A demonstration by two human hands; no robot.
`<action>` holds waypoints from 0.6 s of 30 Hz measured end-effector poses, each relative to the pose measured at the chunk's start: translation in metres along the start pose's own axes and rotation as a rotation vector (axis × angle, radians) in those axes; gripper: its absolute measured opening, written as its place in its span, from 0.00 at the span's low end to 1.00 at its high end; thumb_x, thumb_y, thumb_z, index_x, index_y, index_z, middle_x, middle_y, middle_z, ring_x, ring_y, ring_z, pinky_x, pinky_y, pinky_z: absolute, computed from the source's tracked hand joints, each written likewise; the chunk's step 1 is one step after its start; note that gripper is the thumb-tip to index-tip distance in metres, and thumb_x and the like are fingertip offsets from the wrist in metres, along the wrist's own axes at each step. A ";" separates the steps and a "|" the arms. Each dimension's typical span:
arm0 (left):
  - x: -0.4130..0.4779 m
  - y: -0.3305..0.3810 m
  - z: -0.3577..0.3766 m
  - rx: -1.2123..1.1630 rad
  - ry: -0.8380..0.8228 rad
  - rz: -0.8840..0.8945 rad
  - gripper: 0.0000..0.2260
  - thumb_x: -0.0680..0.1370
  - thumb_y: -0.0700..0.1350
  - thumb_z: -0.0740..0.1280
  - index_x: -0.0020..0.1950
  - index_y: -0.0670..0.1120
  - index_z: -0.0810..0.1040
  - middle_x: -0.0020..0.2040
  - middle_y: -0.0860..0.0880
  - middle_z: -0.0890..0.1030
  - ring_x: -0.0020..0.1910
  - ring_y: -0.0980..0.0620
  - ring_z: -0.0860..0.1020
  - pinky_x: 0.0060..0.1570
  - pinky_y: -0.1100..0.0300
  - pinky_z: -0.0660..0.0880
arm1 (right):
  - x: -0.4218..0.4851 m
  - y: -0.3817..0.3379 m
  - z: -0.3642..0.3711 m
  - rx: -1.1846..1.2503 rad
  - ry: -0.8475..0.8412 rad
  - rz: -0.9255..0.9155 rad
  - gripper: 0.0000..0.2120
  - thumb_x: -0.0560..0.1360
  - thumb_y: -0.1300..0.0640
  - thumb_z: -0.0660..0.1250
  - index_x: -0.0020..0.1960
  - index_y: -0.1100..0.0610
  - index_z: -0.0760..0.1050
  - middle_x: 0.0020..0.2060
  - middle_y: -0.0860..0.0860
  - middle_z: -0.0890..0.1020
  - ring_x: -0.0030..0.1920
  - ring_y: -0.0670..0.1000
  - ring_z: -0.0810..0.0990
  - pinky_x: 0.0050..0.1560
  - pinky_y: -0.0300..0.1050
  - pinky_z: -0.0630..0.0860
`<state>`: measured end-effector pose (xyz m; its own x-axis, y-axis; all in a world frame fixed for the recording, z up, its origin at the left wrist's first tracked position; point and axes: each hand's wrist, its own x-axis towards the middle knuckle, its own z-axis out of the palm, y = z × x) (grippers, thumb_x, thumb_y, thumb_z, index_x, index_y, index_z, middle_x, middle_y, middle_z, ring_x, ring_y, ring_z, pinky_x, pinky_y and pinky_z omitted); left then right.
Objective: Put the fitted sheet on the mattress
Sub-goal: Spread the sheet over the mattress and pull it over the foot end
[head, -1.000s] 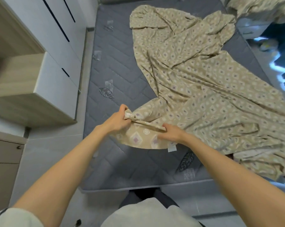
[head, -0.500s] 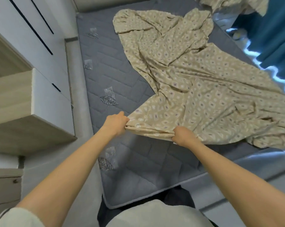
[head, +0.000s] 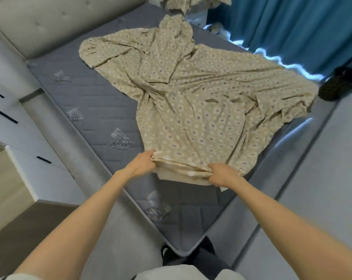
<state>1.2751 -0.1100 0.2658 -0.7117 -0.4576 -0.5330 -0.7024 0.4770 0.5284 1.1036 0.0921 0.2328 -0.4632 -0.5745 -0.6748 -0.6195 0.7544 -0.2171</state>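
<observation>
Beige patterned fitted sheet lies rumpled across grey mattress.

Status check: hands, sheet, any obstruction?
Left hand and right hand both gripping fitted sheet hem. Sheet bunched, mattress corners uncovered. No obstruction visible.

The fitted sheet is beige with pale, grey-centred diamond motifs; the mattress is grey, quilted; teal curtains hang at 1 o'clock.
</observation>
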 end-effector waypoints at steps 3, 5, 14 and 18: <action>-0.011 0.008 0.000 0.093 -0.077 0.044 0.06 0.74 0.40 0.64 0.49 0.47 0.69 0.45 0.48 0.76 0.45 0.47 0.75 0.35 0.59 0.68 | -0.015 0.001 0.007 -0.055 -0.140 0.021 0.27 0.71 0.50 0.64 0.69 0.53 0.66 0.64 0.53 0.74 0.61 0.57 0.74 0.52 0.47 0.73; -0.022 0.003 0.003 0.156 -0.153 0.093 0.14 0.72 0.47 0.70 0.53 0.49 0.68 0.47 0.52 0.75 0.48 0.50 0.75 0.39 0.61 0.68 | -0.030 -0.001 0.016 -0.057 -0.199 0.069 0.30 0.71 0.45 0.67 0.69 0.55 0.68 0.63 0.54 0.75 0.60 0.56 0.75 0.53 0.46 0.73; -0.025 -0.050 0.009 0.470 -0.102 0.180 0.31 0.74 0.43 0.69 0.74 0.46 0.59 0.59 0.41 0.78 0.56 0.40 0.77 0.48 0.51 0.75 | -0.085 -0.011 0.072 0.458 0.308 0.262 0.13 0.76 0.65 0.58 0.32 0.63 0.68 0.33 0.58 0.76 0.40 0.60 0.78 0.37 0.49 0.69; -0.038 -0.058 0.011 0.550 0.007 0.172 0.08 0.78 0.42 0.59 0.43 0.40 0.71 0.39 0.41 0.76 0.46 0.38 0.76 0.37 0.54 0.66 | -0.105 -0.030 0.100 0.622 0.378 0.320 0.16 0.79 0.62 0.56 0.31 0.59 0.64 0.29 0.52 0.68 0.35 0.52 0.70 0.32 0.45 0.61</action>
<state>1.3427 -0.1124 0.2482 -0.8167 -0.3428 -0.4641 -0.4679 0.8642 0.1851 1.2347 0.1617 0.2396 -0.8114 -0.2848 -0.5104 -0.0041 0.8760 -0.4823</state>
